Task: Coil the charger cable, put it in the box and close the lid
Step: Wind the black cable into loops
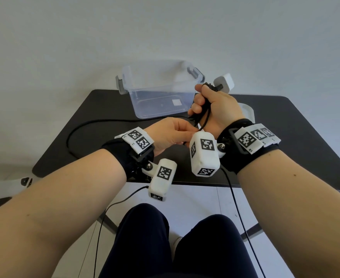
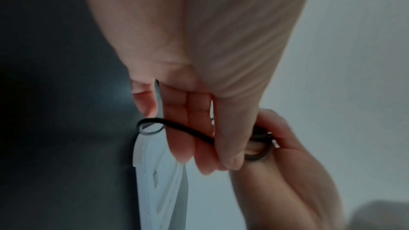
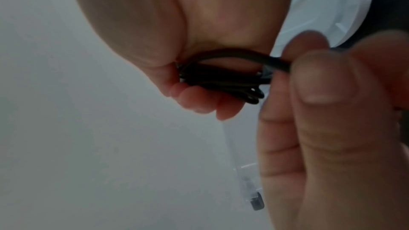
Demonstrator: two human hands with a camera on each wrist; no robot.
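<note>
Charger cable (image 1: 202,115) is partly coiled: several black loops sit bunched in the right hand (image 1: 215,111), whose fingers are clenched round them, held up above the desk (image 1: 285,127) just in front of the box. The white charger plug (image 1: 225,82) sticks out past the top of that fist, so the winding seems to have begun at the plug end. The left hand (image 1: 169,135) pinches the running strand between thumb and fingertips right beside the bundle, feeding the next loop; the left wrist view shows the strand crossing under its fingers (image 2: 188,139) toward the coil.

A long tail of cable (image 1: 74,133) is not yet gathered. It curves out across the desk to the left and back round toward the near edge, so a good share of the coiling is left, by my reading.

The clear plastic box (image 1: 157,91) with grey latches stands open and empty at the far side of the desk. The white lid (image 1: 247,111) lies flat on the desk to the right of the box, mostly hidden behind the right hand.

Remaining, as far as I can judge: finish the loops, lay the bundle and plug in the box, then fit the lid.
</note>
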